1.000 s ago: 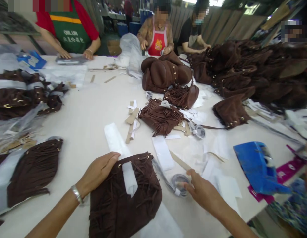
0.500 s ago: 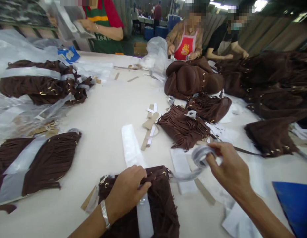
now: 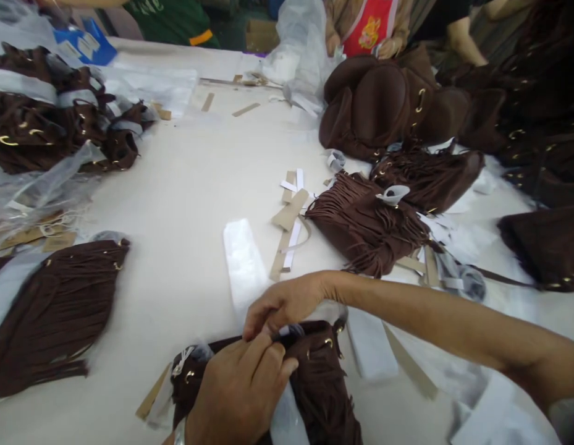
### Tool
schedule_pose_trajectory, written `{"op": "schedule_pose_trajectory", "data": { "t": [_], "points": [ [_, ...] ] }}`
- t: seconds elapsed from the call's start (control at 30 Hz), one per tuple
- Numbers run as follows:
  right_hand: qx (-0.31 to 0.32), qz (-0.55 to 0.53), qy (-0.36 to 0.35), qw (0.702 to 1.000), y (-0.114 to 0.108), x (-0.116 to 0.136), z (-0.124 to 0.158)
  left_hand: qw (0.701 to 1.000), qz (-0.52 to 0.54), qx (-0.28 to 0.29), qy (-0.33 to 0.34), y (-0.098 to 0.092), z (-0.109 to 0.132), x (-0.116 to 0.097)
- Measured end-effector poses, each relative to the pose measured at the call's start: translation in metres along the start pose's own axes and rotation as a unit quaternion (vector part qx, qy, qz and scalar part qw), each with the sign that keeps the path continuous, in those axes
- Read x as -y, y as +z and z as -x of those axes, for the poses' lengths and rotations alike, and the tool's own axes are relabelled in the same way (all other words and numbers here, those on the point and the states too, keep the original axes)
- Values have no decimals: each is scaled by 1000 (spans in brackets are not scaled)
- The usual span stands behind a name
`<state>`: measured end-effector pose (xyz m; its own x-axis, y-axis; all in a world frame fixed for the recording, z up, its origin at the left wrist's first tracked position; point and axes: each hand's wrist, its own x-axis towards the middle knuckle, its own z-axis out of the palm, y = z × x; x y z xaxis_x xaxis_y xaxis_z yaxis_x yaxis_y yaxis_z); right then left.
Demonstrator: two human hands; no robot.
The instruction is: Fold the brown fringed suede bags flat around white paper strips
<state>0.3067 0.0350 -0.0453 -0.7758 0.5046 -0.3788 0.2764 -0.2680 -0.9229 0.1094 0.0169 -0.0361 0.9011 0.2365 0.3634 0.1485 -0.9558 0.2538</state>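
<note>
A dark brown fringed bag (image 3: pixel 326 386) with gold eyelets lies on the table in front of me. My left hand (image 3: pixel 240 389) is closed over the top edge of this bag. From above, my right hand (image 3: pixel 287 303) reaches across to the bag's mouth. Its fingers are bent together beside my left fingertips, and what they pinch is hidden. Just under the right palm, part of a grey-wrapped strap (image 3: pixel 291 332) shows in the opening. A whitish translucent band (image 3: pixel 289 420) runs down the bag's front. Beyond the bag lies a folded white sheet (image 3: pixel 243 259).
More fringed bags lie at left (image 3: pixel 59 309) and right (image 3: pixel 370 222). Behind them is a pile of brown bags (image 3: pixel 384 105). Card strips (image 3: pixel 289 216) and a plastic-wrapped coil (image 3: pixel 469 281) are scattered about. Co-workers stand across the table (image 3: pixel 152 185).
My right hand has swung left from beside the bag to its mouth, bringing the coiled grey-wrapped strap there. My left hand stays at the bag's top. The view has tilted down.
</note>
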Motion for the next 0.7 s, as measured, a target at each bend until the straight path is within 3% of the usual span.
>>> {"op": "schedule_pose_trajectory", "data": {
  "t": [0.13, 0.3, 0.37, 0.47, 0.57, 0.7],
  "points": [
    [-45, -38, -14, 998, -1, -1, 3, 1000, -8, 16, 14, 6, -1, 0],
    [-71, 98, 13, 993, 15, 5, 9, 999, 0, 7, 37, -4, 0, -1],
    [-103, 228, 20, 968, 19, 5, 13, 999, -15, 10, 47, -10, 1, -1],
    [-135, 394, 30, 909, 25, 3, 18, 998, -7, 20, 58, -15, 3, -1],
    [-142, 471, 31, 870, 31, 0, 24, 998, 40, 33, 33, -16, 2, -2],
    [-147, 518, 3, 843, 26, 8, 28, 990, 123, 59, -30, -16, -5, -1]
  ]
}}
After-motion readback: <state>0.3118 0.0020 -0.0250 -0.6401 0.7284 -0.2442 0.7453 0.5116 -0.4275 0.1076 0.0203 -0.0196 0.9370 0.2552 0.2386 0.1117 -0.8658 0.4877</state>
